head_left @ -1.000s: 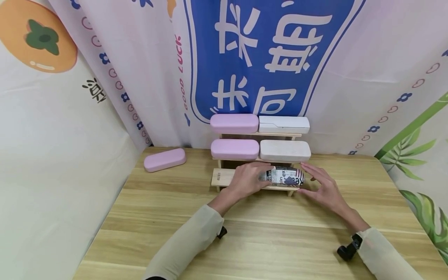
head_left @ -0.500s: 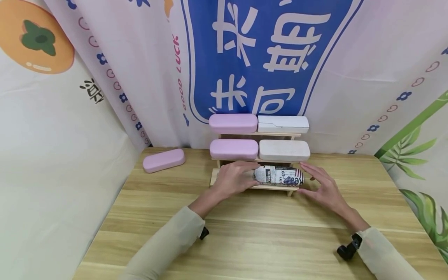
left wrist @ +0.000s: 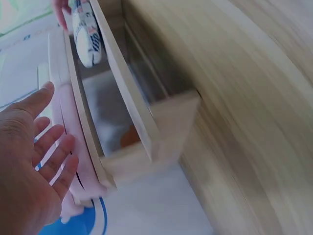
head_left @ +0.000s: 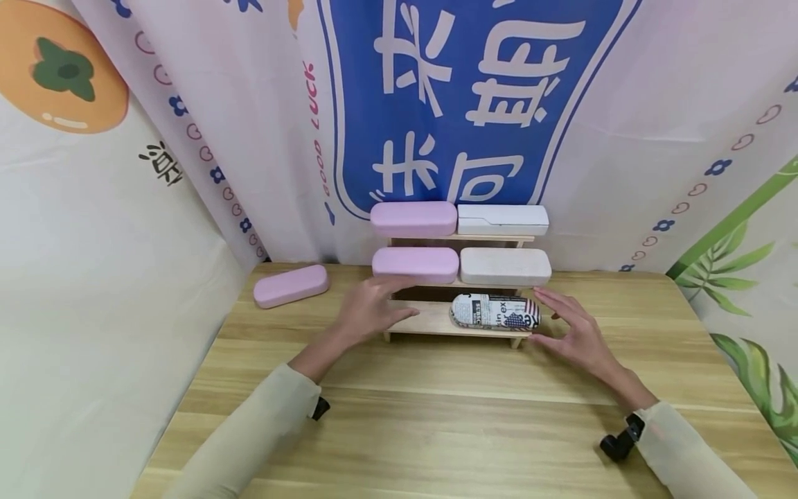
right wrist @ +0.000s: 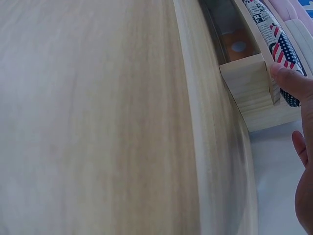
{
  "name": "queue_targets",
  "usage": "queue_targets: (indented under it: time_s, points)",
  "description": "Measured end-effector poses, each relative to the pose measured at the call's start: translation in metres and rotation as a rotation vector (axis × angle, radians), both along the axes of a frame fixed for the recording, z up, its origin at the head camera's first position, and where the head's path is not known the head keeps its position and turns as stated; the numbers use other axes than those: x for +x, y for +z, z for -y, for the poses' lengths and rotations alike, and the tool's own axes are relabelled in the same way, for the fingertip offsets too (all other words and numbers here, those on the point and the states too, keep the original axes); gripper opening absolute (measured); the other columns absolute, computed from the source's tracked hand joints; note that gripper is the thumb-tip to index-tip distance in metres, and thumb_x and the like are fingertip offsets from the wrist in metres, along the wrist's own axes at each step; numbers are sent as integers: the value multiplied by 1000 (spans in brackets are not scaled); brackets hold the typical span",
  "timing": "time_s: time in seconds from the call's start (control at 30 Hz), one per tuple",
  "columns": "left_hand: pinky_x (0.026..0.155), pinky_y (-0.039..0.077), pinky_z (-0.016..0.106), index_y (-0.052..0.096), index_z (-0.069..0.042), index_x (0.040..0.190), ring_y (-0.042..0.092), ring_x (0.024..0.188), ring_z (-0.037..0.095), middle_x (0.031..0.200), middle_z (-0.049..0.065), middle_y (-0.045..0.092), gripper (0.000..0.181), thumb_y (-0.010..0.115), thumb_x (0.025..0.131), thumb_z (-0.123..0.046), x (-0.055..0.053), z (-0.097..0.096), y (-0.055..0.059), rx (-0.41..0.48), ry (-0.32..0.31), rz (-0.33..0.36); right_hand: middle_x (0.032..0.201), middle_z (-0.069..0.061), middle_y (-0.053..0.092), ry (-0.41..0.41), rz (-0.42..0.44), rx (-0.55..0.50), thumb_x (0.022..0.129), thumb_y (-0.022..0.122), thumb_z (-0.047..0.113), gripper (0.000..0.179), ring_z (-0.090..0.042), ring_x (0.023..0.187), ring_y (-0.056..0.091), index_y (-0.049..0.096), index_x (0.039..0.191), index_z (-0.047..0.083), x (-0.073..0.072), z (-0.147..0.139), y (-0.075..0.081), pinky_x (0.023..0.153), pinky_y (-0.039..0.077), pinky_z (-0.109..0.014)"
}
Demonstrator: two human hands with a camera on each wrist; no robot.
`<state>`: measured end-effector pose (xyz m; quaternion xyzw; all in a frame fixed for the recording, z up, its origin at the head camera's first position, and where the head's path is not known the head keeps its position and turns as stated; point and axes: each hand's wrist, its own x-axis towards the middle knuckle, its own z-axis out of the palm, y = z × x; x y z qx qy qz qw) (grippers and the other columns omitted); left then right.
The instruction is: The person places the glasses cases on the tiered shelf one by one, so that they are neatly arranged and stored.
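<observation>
A newspaper-print glasses case [head_left: 495, 312] lies on the right part of the lowest step of a three-step wooden stand [head_left: 427, 318]. My left hand [head_left: 366, 313] is at that step's left end, fingers extended and thumb apart, holding nothing; the left wrist view shows its spread fingers [left wrist: 57, 152] beside the stand. At the step's right end is my right hand [head_left: 576, 333], thumb and fingers spread around the corner beside the case. In the right wrist view its thumb [right wrist: 291, 81] rests at the step's front edge; its other fingers are partly hidden there.
Two pink glasses cases [head_left: 414, 218] and two white ones [head_left: 505, 267] fill the upper steps. Another pink case [head_left: 291, 286] lies on the wooden table [head_left: 436, 430], left of the stand. A printed cloth [head_left: 623, 173] hangs behind.
My left hand has let go of the newspaper-print case and moved left along the lowest step, past its bare part. My right hand has stayed at the right end.
</observation>
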<state>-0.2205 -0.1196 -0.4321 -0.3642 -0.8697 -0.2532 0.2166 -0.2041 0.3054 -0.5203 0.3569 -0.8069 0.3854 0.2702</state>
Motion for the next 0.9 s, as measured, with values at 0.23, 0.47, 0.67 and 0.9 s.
queue_targets:
  time_s: [0.23,0.47,0.67,0.9]
  points:
    - [73,63,35,79,-8,123,78,86,24,113,9,80,52,97,77,-25,0,29,0,24,-21,-57,147,-24,60,-5,-10,-2,74,93,30,84,-10,145,48,60,142,-7,-1,-1,-3,121,34,-22]
    - [87,63,44,78,-4,121,78,103,30,117,12,79,54,98,73,-18,2,57,0,64,-20,-26,148,-24,60,-12,-10,5,69,94,21,86,-11,145,48,60,143,-6,-1,-2,-3,122,34,-23]
    - [88,62,45,79,-5,119,77,103,30,116,11,80,56,99,71,-26,3,78,0,43,38,-46,146,-25,60,-5,-1,6,69,93,20,84,-8,145,47,60,142,-8,0,-1,-1,122,33,-24]
    - [76,62,45,81,-8,117,77,96,29,111,9,81,59,101,67,-31,1,101,2,27,119,-80,146,-24,61,-15,-16,9,85,83,50,84,-10,144,49,61,140,-9,0,1,-1,122,34,-24]
